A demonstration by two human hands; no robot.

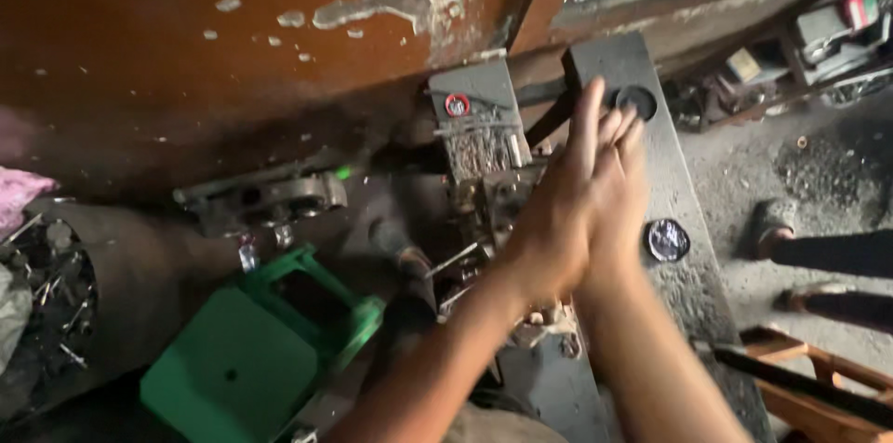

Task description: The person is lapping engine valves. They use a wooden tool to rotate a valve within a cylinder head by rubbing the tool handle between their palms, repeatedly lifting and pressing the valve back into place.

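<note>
My left hand (556, 236) and my right hand (625, 178) are pressed flat against each other, palm to palm, fingers straight and pointing up and away. Nothing shows between them. They hover over a long grey slab (621, 60) with a round hole (637, 101) near its far end. A small round dark disc (668, 240) lies on the slab just right of my right wrist. Left of the hands stands a grimy metal block (477, 131) full of thin metal pins, with a red ring (457, 104) on top.
A green plastic stool (249, 359) sits at lower left, below a greasy metal part (279, 196). Scrap metal (46, 287) is piled far left. A brown chipped panel (233, 33) rises behind. Another person's sandalled feet (774, 227) stand at right, near a wooden frame (823, 392).
</note>
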